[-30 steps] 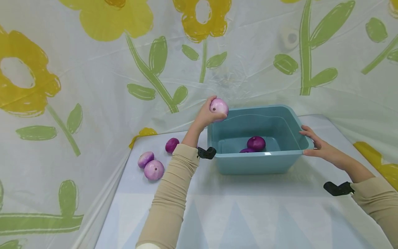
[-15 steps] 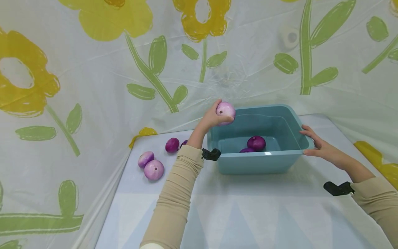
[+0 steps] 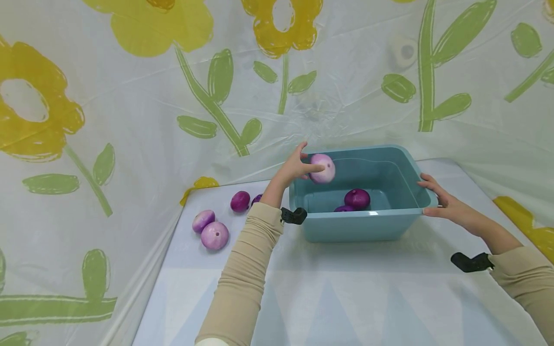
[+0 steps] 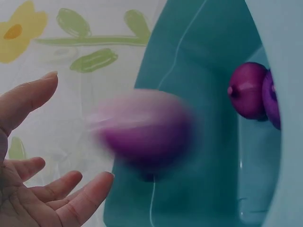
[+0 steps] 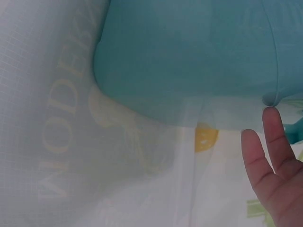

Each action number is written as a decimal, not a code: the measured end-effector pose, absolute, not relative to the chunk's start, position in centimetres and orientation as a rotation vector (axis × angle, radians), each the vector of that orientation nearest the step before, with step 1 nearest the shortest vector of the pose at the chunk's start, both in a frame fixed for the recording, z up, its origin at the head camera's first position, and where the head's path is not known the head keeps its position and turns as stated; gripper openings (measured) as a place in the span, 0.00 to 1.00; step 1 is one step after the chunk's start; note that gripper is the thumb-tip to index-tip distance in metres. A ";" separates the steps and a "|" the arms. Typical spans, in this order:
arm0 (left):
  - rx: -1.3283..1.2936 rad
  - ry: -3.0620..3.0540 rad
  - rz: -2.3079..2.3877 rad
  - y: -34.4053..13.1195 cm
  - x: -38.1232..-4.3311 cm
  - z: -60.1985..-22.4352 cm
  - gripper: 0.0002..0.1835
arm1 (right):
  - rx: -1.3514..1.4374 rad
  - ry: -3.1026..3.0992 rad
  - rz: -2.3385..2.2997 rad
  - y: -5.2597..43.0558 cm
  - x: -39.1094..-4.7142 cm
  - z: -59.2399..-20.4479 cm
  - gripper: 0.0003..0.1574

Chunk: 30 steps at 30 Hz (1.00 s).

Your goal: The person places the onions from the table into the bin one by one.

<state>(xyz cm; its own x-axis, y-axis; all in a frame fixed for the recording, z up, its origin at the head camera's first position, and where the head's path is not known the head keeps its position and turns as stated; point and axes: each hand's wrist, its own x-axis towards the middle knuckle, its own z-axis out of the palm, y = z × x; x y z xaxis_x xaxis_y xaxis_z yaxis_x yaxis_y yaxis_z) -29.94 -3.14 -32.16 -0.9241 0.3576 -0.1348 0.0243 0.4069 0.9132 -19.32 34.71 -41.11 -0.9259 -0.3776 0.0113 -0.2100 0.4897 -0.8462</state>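
Observation:
A pale purple onion [image 3: 325,172] is in the air over the left end of a blue-green plastic tub [image 3: 352,228]. My left hand [image 3: 295,166] is beside it with fingers spread; in the left wrist view the blurred onion [image 4: 147,130] is apart from the fingertips [image 4: 102,182]. Two dark purple onions [image 3: 357,198] lie inside the tub, one partly hidden by the front wall. At the tub's right end my right hand [image 3: 452,209] rests against the rim, thumb at the near corner. The right wrist view has two straight fingers [image 5: 277,137] close by the tub wall.
Several onions lie on the table left of the tub: two pale ones [image 3: 215,236] side by side, a dark one [image 3: 240,202] behind, and another [image 3: 257,199] partly hidden by the left wrist. A flower-printed sheet [image 3: 143,120] hangs behind the table.
The left hand moved right with the onion over the tub and then let go of it. The onion is now lower and turned, away from the fingers. The right hand has stayed put.

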 end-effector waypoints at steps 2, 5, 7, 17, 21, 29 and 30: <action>0.327 2.340 1.517 -3.3 -29.9 -32.1 0.50 | -0.502 2.556 -1.419 34.7 -19.3 -41.1 0.45; 0.328 2.339 1.502 -3.7 -29.8 -32.1 0.50 | -0.507 2.540 -1.447 34.8 -19.3 -41.1 0.45; 0.325 2.345 1.497 -4.1 -29.9 -32.1 0.49 | -0.501 2.545 -1.442 34.8 -19.3 -41.1 0.45; 0.321 2.586 1.332 -8.2 -29.7 -32.1 0.46 | -0.531 2.521 -1.464 34.7 -19.3 -41.1 0.45; 0.329 2.658 1.291 -10.8 -29.5 -32.3 0.43 | -0.535 2.559 -1.418 34.7 -19.3 -41.0 0.44; 0.278 2.643 1.303 -16.6 -28.1 -34.2 0.38 | -0.544 2.527 -1.468 34.7 -19.3 -41.2 0.44; 0.268 2.646 1.304 -17.3 -27.8 -34.5 0.38 | -0.546 2.517 -1.483 34.7 -19.2 -41.2 0.44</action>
<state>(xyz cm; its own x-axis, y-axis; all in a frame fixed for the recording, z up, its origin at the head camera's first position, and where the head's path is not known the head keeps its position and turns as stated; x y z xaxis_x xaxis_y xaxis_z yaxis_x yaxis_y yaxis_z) -27.85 -17.31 -34.52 -0.9677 0.2390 -0.0806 0.0817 0.5991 0.7965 -19.24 34.65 -41.23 -0.9186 -0.3933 0.0391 -0.2248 0.4387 -0.8701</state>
